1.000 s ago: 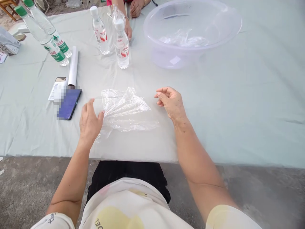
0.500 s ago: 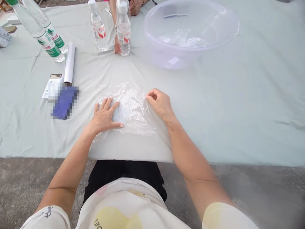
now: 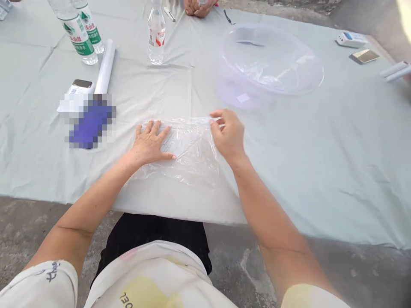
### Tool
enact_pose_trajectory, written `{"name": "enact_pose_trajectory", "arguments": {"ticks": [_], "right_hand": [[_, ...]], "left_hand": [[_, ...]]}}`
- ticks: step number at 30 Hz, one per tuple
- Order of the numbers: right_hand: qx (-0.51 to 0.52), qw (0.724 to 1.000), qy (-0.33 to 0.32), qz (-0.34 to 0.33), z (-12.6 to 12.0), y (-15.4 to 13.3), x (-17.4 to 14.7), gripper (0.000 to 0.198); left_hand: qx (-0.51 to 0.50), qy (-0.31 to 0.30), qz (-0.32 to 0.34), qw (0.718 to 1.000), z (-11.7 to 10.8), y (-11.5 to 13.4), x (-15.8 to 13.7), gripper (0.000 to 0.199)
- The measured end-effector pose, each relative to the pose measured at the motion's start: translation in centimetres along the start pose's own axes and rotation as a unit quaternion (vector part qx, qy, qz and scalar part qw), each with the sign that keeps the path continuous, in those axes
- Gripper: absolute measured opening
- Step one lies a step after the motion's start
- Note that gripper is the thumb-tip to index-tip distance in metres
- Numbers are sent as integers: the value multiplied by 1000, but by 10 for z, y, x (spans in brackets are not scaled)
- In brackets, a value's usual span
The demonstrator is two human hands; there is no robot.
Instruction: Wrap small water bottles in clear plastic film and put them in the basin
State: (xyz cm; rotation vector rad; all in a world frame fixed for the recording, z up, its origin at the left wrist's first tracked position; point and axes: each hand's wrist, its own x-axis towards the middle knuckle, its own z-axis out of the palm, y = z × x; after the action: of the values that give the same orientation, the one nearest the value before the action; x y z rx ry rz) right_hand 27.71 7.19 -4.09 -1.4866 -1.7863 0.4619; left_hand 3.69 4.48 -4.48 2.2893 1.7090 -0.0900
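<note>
A thin sheet of clear, crinkled plastic film lies on the cloth in front of me. My left hand rests flat on its left part, fingers spread. At the film's far right corner, my right hand pinches the edge between thumb and fingers, and the top edge runs fairly straight towards it. Something pale and flat shows under the film beside my left thumb; I cannot make out what it is.
A translucent basin with clear plastic inside stands beyond my right hand. Left are green-labelled bottles, a white roll, a white device and a blurred blue item. Farther off: a red-labelled bottle and another person's hands.
My right hand has shifted slightly right, and the film's far edge is straighter. One red-labelled bottle and the other person's hand beside it have gone from their spot. The view has turned.
</note>
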Motion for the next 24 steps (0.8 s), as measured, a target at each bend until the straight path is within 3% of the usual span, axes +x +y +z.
{"name": "enact_pose_trajectory", "arguments": {"ticks": [1,3,5,7,9,12,16,21,24], "right_hand": [[-26,994,-86,-69,4,-7,-8,19],[-85,953,-245,-159,11,-11,-15,24],[-155,931,-297,-143,13,-1,-7,31],[-244,939,-239,-49,7,14,15,32],[-328,929,-169,34,1,21,42,24],[-369,918,-143,25,10,2,80,23],[-209,969,-121,-58,65,-46,138,30],[-1,996,-69,58,148,-64,246,80],[60,994,-38,89,182,-66,292,75]], "left_hand": [[-1,6,5,1000,1,-3,2,102],[-7,16,10,1000,4,-9,4,105],[-18,24,12,999,8,-14,5,107],[-30,31,15,999,13,-19,4,109],[-40,35,19,998,16,-22,4,110],[-54,41,25,997,20,-23,5,112],[-75,63,33,995,24,-25,4,115],[-91,93,42,991,32,-27,4,120],[-99,104,43,989,35,-27,5,121]]}}
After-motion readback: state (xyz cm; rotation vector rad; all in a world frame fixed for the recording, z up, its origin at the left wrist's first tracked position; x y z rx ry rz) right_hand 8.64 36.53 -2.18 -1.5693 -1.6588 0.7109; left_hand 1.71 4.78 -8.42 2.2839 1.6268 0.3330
